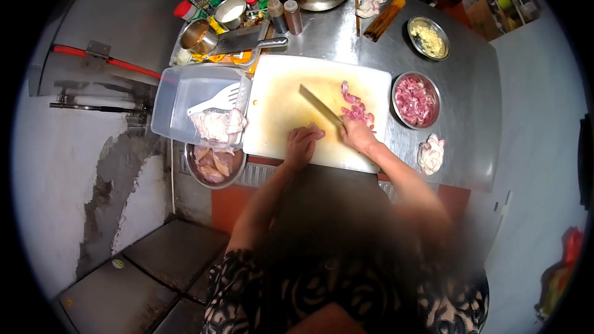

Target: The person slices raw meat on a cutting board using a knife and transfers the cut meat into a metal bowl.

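Note:
My right hand (359, 134) is wrapped round the handle of a knife (319, 102), whose blade points up and left over the white cutting board (278, 86). My left hand (301, 146) presses with bent fingers on a small piece of meat (317, 131) near the board's front edge, left of the knife. Strips of cut red meat (354, 106) lie on the board just beyond my right hand. To the right of the board stands a metal bowl of cut meat (415, 100).
Left of the board are a clear plastic tub (172, 102) with a white slotted spatula (216, 99) and a bowl of raw meat (213, 164). Behind are a cleaver (241, 43), sauce bottles (292, 18) and a large bowl of red sauce (315, 1). A white cloth (430, 154) lies at right.

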{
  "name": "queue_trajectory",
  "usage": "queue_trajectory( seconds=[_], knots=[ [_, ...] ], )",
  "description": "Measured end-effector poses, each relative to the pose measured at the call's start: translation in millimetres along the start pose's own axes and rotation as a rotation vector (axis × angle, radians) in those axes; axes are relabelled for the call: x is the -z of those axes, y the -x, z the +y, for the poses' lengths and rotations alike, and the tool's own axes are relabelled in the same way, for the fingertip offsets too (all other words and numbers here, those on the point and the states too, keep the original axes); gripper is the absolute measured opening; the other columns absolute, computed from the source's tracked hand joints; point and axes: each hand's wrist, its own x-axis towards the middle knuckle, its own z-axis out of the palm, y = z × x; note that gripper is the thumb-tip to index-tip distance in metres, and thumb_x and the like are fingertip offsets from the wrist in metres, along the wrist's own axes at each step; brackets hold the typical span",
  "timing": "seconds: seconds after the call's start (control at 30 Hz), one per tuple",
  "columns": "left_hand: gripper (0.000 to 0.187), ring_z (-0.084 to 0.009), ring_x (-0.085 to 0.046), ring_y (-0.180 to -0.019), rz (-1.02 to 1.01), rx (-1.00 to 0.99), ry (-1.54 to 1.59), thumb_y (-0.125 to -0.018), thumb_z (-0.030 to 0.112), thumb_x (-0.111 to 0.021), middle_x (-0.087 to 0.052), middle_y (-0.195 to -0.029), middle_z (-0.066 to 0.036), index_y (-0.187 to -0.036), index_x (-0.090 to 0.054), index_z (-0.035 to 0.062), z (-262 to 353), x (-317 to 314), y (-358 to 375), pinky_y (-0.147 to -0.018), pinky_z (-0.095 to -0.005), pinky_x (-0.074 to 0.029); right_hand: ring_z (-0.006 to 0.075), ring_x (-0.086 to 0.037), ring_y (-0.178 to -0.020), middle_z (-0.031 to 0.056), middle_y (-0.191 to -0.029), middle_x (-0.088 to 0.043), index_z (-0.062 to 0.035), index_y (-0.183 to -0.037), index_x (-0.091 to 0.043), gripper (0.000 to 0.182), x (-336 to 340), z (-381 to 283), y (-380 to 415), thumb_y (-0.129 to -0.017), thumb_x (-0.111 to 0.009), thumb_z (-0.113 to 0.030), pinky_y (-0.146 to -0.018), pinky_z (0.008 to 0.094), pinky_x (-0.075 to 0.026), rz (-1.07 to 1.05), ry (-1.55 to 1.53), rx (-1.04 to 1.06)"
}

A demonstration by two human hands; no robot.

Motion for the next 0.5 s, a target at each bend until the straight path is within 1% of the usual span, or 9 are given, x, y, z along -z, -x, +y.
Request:
queue_trajectory(
  seconds=[0.03, 0.07, 0.17, 0.23, 0.27, 0.33, 0.37, 0.43, 0.5],
  knots=[
    [0.021, -0.0228, -0.057, -0.089, 0.007, 0.002, -0.015, -0.073, -0.003, -0.059, -0.063, -0.095, -0.003, -0.088, -0.066, 0.0098, 3, 0, 1, -0.082, -0.0338, -0.042, 0.0404, -0.059, -0.058, 0.0248, -0.064, -0.059, 0.0048, -0.093, -0.051, 0.018, 1, 4, 7, -0.085, -0.047, -0.011, -0.054, 0.0482, -0.048, 0.083, 0.047, 0.005],
    [0.021, -0.0228, -0.057, -0.089, 0.008, 0.004, -0.012, -0.073, -0.003, -0.059, -0.063, -0.095, -0.003, -0.088, -0.066, 0.0098, 4, 0, 0, -0.082, -0.0338, -0.042, 0.0404, -0.059, -0.058, 0.0248, -0.064, -0.059, 0.0048, -0.093, -0.051, 0.018, 2, 6, 15, -0.085, -0.047, -0.011, -0.054, 0.0482, -0.048, 0.081, 0.05, 0.004],
    [0.022, -0.0224, -0.058, -0.088, 0.03, -0.027, 0.013, -0.072, -0.005, -0.058, -0.063, -0.094, -0.003, -0.087, -0.066, 0.0096, 1, 0, -4, -0.082, -0.0343, -0.043, 0.0397, -0.059, -0.057, 0.0245, -0.061, -0.058, 0.0058, -0.098, -0.05, 0.021, 25, -12, 49, -0.085, -0.046, -0.011, -0.053, 0.0473, -0.048, 0.071, 0.094, 0.125],
    [0.023, -0.0227, -0.058, -0.088, 0.019, -0.045, 0.043, -0.071, -0.005, -0.059, -0.063, -0.093, -0.003, -0.087, -0.066, 0.0098, -3, -2, -4, -0.08, -0.0351, -0.045, 0.0395, -0.059, -0.057, 0.024, -0.061, -0.058, 0.0072, -0.103, -0.048, 0.025, 34, -19, 70, -0.083, -0.046, -0.008, -0.053, 0.0473, -0.048, -0.087, 0.141, 0.154],
    [0.023, -0.0227, -0.058, -0.088, 0.018, -0.042, 0.045, -0.071, -0.005, -0.059, -0.063, -0.093, -0.003, -0.087, -0.066, 0.0098, -4, -3, -3, -0.08, -0.0351, -0.045, 0.0395, -0.059, -0.057, 0.024, -0.061, -0.058, 0.0072, -0.103, -0.048, 0.025, 33, -19, 71, -0.083, -0.046, -0.008, -0.053, 0.0473, -0.048, -0.09, 0.14, 0.152],
    [0.023, -0.0245, -0.057, -0.087, -0.001, -0.011, 0.029, -0.071, -0.003, -0.059, -0.062, -0.092, -0.003, -0.088, -0.065, 0.011, -5, -4, -1, -0.08, -0.0354, -0.045, 0.0391, -0.06, -0.059, 0.0238, -0.064, -0.059, 0.0081, -0.107, -0.046, 0.03, 30, -22, 71, -0.08, -0.046, -0.005, -0.055, 0.0466, -0.049, -0.245, 0.178, 0.088],
    [0.023, -0.0245, -0.057, -0.087, -0.006, -0.008, 0.032, -0.071, -0.003, -0.059, -0.062, -0.092, -0.003, -0.088, -0.065, 0.011, -5, -5, 1, -0.08, -0.0354, -0.045, 0.0381, -0.062, -0.064, 0.0243, -0.069, -0.061, 0.007, -0.105, -0.047, 0.029, 28, -25, 64, -0.078, -0.046, -0.003, -0.058, 0.0454, -0.05, -0.231, 0.146, 0.092],
    [0.018, -0.0269, -0.058, -0.083, 0.016, 0.029, 0.03, -0.068, -0.002, -0.063, -0.061, -0.09, -0.007, -0.084, -0.064, 0.0082, -7, -5, 2, -0.076, -0.0364, -0.047, 0.038, -0.062, -0.066, 0.0245, -0.071, -0.061, 0.0061, -0.104, -0.048, 0.027, 15, -30, 42, -0.079, -0.046, -0.003, -0.059, 0.0451, -0.05, -0.236, 0.137, 0.1],
    [0.018, -0.0273, -0.058, -0.083, 0.031, 0.016, 0.05, -0.068, -0.002, -0.063, -0.061, -0.089, -0.008, -0.083, -0.063, 0.0079, -8, -6, 2, -0.076, -0.0367, -0.047, 0.0378, -0.062, -0.069, 0.0246, -0.073, -0.062, 0.0051, -0.102, -0.048, 0.025, -1, -34, 19, -0.079, -0.046, -0.003, -0.061, 0.0448, -0.05, -0.236, 0.126, 0.108]
  ],
)
